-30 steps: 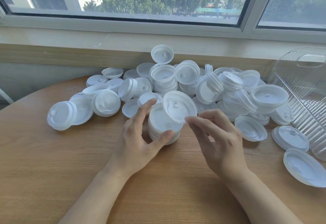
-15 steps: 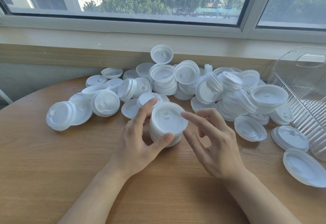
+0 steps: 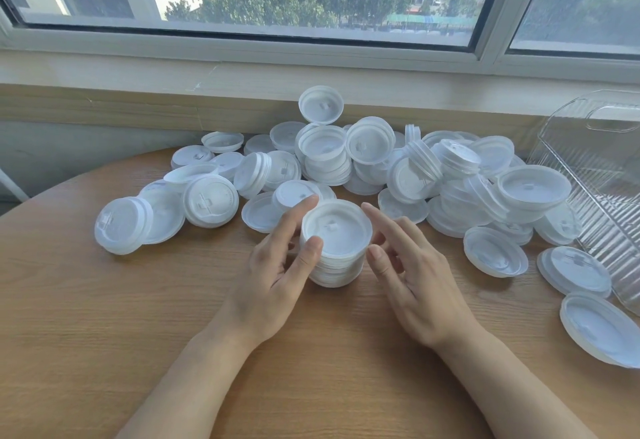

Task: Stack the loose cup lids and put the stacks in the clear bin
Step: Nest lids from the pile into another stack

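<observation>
Centrally, a short stack of white cup lids (image 3: 335,244) stood on the wooden bench (image 3: 104,317). At the stack's left, the left hand (image 3: 273,276) gripped it, thumb on the rim. At its right, the right hand (image 3: 415,272) hovered with fingers spread. Behind the stack lay loose lids (image 3: 398,168); far right leaned the clear bin (image 3: 602,175).

Both bare forearms extend forward from the bottom edge, the left hand (image 3: 273,272) curving its thumb and fingers against the side of the stack of lids (image 3: 335,244), the right hand (image 3: 415,272) held just beside it with fingers extended and relaxed.
</observation>
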### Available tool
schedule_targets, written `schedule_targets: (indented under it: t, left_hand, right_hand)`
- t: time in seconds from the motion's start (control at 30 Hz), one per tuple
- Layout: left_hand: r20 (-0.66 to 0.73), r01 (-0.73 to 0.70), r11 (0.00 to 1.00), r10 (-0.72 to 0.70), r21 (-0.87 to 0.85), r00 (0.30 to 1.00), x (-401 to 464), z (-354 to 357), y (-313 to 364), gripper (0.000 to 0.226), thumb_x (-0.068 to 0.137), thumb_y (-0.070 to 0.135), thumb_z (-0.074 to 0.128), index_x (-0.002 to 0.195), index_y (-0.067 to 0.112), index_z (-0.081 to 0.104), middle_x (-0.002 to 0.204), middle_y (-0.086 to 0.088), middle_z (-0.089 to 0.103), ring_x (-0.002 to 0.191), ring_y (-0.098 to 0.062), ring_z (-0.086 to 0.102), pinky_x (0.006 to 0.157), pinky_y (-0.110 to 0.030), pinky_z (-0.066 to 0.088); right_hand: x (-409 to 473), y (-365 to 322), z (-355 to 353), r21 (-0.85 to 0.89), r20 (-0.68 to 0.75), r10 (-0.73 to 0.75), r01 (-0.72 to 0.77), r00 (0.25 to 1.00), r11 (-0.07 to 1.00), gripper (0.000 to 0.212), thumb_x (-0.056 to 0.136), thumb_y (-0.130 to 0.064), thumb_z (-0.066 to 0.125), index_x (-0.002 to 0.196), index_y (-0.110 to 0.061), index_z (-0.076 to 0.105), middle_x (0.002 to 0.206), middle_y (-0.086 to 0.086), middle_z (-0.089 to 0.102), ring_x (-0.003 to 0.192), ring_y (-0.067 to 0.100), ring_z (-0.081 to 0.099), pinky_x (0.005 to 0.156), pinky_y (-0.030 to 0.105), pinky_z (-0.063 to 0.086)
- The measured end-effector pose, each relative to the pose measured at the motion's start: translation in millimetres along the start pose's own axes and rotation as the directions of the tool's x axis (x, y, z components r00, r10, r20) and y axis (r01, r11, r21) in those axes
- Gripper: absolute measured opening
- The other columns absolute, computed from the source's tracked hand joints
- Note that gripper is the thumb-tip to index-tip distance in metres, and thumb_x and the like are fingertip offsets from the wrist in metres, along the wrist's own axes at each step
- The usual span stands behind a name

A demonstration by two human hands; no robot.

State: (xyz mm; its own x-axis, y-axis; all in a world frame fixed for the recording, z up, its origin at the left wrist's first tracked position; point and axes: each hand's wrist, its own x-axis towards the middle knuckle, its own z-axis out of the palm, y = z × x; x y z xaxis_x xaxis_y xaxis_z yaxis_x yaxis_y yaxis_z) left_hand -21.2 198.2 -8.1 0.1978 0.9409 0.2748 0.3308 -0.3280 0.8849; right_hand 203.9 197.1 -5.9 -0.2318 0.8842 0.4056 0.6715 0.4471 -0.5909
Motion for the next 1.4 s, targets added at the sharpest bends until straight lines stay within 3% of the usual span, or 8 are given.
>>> schedule_targets:
  t: [0.17,0.33,0.47,0.63,0.87,1.0,1.13,1.4]
  left_hand:
    - [0.006,0.010,1.000,-0.010,-0.002,1.000,-1,0,-1,0.055,0.103,0.053,0.048,0.156,0.040,0.041,0.107,0.024,0.065,0.098,0.000,0.062,0.089,-0.013,0.044]
    - [-0.003,0.006,1.000,-0.006,-0.013,1.000,-1,1,1,0.059,0.102,0.058,0.044,0.157,0.037,0.040,0.092,0.031,0.059,0.084,0.003,0.057,0.082,-0.011,0.042]
    - [-0.005,-0.010,1.000,0.010,-0.014,1.000,-1,1,3,0.059,0.101,0.060,0.045,0.156,0.040,0.040,0.099,0.016,0.062,0.083,-0.007,0.059,0.082,-0.016,0.047]
    - [-0.003,-0.032,0.999,0.032,-0.013,0.999,-3,0,5,0.063,0.099,0.061,0.049,0.157,0.039,0.038,0.110,0.016,0.065,0.088,-0.009,0.065,0.084,-0.016,0.049]
    - [-0.014,-0.038,0.999,0.038,0.015,0.999,-3,-1,5,0.068,0.096,0.065,0.055,0.156,0.039,0.040,0.126,0.022,0.065,0.115,-0.004,0.066,0.098,-0.022,0.052]
    - [-0.014,-0.042,0.999,0.043,0.028,0.999,-2,-1,4,0.066,0.096,0.064,0.055,0.155,0.039,0.040,0.126,0.021,0.064,0.116,-0.005,0.064,0.099,-0.020,0.051]
    - [-0.015,-0.050,0.999,0.050,0.023,0.999,-2,0,5,0.066,0.096,0.062,0.056,0.155,0.038,0.041,0.121,0.022,0.064,0.113,-0.007,0.066,0.097,-0.019,0.051]
    - [0.016,-0.085,0.995,0.084,0.056,0.996,-1,0,5,0.070,0.095,0.066,0.056,0.156,0.035,0.040,0.139,0.013,0.063,0.129,-0.014,0.060,0.100,-0.021,0.049]
  right_hand:
    - [0,2,-2,-0.026,0.012,0.037,-0.037,0.999,0.999,0.054,0.105,-0.063,0.036,0.156,-0.046,0.038,0.106,-0.019,0.053,0.089,0.012,0.060,0.082,0.025,0.048]
    - [5,24,-9,-0.239,-0.089,0.248,-0.263,0.965,0.935,0.052,0.103,-0.046,0.049,0.154,-0.034,0.047,0.102,-0.015,0.054,0.091,0.008,0.058,0.085,0.036,0.047]
    - [4,30,-12,-0.354,-0.111,0.337,-0.354,0.935,0.866,0.053,0.102,-0.038,0.054,0.153,-0.026,0.048,0.115,-0.006,0.060,0.117,0.022,0.056,0.099,0.042,0.042]
    - [4,27,-12,-0.336,-0.129,0.335,-0.359,0.933,0.871,0.034,0.098,-0.035,0.061,0.131,-0.027,0.064,0.109,-0.008,0.061,0.110,0.019,0.060,0.095,0.044,0.045]
    - [3,24,-13,-0.210,-0.223,0.197,-0.245,0.955,0.947,0.003,0.095,-0.029,0.073,0.096,-0.032,0.073,0.088,-0.019,0.059,0.074,-0.005,0.053,0.080,0.041,0.050]
    - [4,16,-13,-0.139,-0.360,0.081,-0.139,0.929,0.981,0.002,0.098,-0.025,0.073,0.097,-0.026,0.075,0.089,-0.016,0.061,0.072,0.007,0.055,0.076,0.044,0.050]
    - [2,4,-16,-0.247,-0.506,-0.174,0.051,0.845,0.968,0.010,0.101,-0.020,0.069,0.102,-0.017,0.078,0.094,-0.006,0.066,0.078,0.009,0.055,0.082,0.041,0.043]
    - [1,-8,-10,-0.323,-0.376,-0.430,0.319,0.821,0.891,0.010,0.101,-0.014,0.070,0.101,-0.014,0.080,0.094,-0.001,0.066,0.077,0.021,0.059,0.077,0.038,0.041]
